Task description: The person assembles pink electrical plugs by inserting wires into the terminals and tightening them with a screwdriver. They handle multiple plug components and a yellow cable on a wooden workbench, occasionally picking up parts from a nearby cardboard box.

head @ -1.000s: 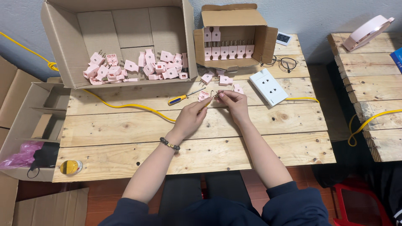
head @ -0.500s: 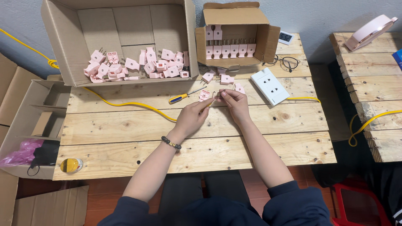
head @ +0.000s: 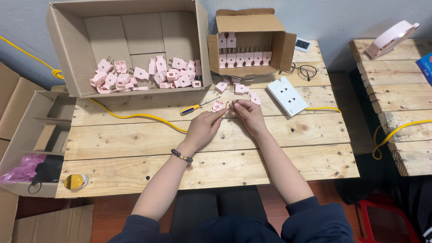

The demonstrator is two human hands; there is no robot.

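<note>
Wooden pallet boards are making our table [head: 135,139], and we are taking the white power strip [head: 287,95] as landmark. Just left of it, our left hand [head: 203,128] and right hand [head: 248,116] are meeting, fingers pinched around a small pink plug piece [head: 229,106]; it is probably one part, but the view is too small to be sure. Compared with a second ago, both hands are staying in the same place, so the fitting work is continuing. Further left of the strip, a yellow-handled screwdriver [head: 194,108] is lying untouched.
</note>
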